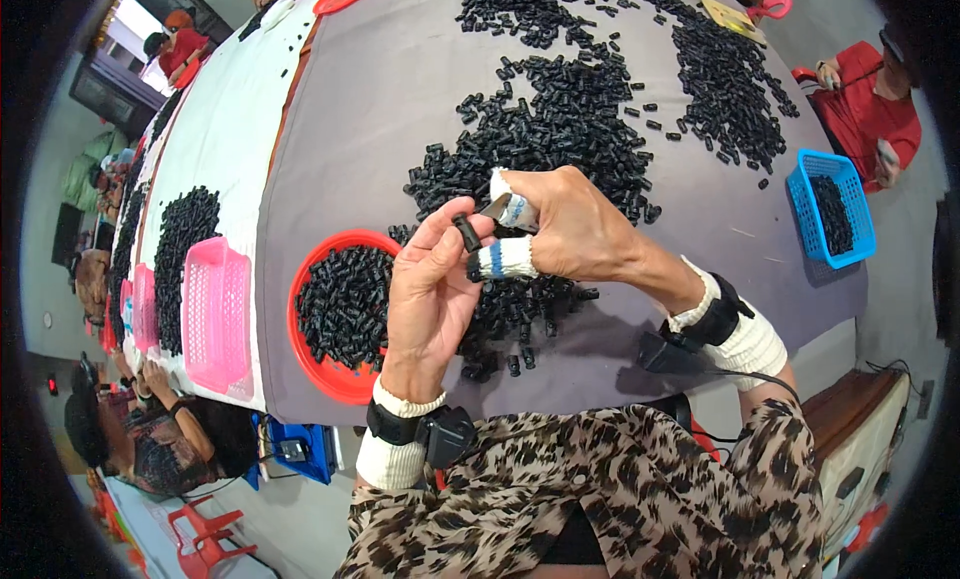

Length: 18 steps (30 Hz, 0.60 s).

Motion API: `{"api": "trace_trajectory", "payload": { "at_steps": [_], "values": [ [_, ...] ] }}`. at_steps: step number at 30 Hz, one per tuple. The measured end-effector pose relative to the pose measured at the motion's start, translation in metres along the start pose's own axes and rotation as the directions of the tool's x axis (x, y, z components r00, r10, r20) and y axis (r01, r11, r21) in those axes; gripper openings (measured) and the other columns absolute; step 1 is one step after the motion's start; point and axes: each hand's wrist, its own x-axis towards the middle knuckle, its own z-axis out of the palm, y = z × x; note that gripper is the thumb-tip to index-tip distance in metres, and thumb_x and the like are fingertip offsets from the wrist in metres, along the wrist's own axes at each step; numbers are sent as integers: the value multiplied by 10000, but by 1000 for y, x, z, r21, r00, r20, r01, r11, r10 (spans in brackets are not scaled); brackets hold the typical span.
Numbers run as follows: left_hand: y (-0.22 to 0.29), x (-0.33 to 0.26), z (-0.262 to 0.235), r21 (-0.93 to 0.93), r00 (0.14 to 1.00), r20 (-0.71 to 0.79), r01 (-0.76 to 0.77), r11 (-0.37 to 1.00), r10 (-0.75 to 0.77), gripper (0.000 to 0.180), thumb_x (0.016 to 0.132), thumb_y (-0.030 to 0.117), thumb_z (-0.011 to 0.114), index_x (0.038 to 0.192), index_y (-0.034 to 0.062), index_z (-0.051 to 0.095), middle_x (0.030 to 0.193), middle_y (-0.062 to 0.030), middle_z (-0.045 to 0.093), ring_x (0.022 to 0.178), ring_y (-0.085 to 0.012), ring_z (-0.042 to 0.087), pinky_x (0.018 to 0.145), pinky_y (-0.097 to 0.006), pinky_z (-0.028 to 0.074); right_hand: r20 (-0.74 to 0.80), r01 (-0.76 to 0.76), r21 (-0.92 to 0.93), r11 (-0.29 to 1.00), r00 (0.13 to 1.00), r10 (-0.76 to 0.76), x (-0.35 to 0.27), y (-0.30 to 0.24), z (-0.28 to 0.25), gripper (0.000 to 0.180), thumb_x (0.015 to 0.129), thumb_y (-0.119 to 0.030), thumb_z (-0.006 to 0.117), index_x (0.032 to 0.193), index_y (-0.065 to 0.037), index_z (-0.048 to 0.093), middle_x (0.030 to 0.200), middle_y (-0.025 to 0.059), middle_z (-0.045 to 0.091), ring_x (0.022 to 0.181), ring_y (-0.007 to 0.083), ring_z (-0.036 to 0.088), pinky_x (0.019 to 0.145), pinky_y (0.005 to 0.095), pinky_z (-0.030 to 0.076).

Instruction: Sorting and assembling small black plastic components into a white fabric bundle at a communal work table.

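Observation:
In front of me, my left hand [430, 304] pinches a small black cylindrical part [466, 232] between thumb and fingers, tilted. My right hand [585, 224] is close against it from the right, fingers curled. White cloth sleeves cover its thumb and forefinger, the thumb's with blue stripes. Whatever the right fingers grip is hidden, though something dark shows at the thumb tip. A large pile of similar black parts [560, 129] spreads on the grey cloth beyond and beneath my hands. Left of my left hand, a round red basin [303, 349] holds many more of these parts.
A pink basket [217, 314] stands at left beside another black pile [187, 229]. A blue basket [865, 219] with black parts sits at right, near a person in red [865, 104]. More heaps lie farther back. Another person [160, 429] works at lower left. A cable [725, 376] hangs from my right wrist.

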Motion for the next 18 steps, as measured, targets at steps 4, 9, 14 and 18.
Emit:
{"api": "trace_trajectory", "payload": {
  "at_steps": [4,9,14,18],
  "values": [
    [1,-2,-6,-85,999,44,-5,996,8,287,869,79,536,1135,-20,501,974,-109,609,905,-177,578,853,-304,462,48,-49,28,998,998,47,2,-5,2,398,668,-297,733,764,26,522,591,148,540,501,207,518,491,345,418],
    [3,-5,-12,-130,998,57,-15,991,23,278,875,81,526,1132,-24,500,976,-108,591,904,-174,568,846,-298,464,91,-39,2,999,995,39,5,-9,4,391,673,-293,724,764,24,515,609,156,546,499,232,516,488,354,411],
    [4,-5,-14,-150,997,72,-7,989,18,275,877,76,521,1132,-26,497,979,-105,584,904,-170,565,854,-294,462,62,9,16,1000,998,-10,5,-8,8,344,664,-233,749,794,-6,524,565,54,497,507,111,424,473,279,371],
    [6,-7,-13,-122,999,36,-29,992,34,277,877,76,521,1135,-22,497,971,-100,590,884,-168,578,835,-296,476,153,-40,-23,999,987,43,9,-15,9,368,684,-277,704,755,34,521,604,178,553,524,305,551,502,372,419]
  ]
}}
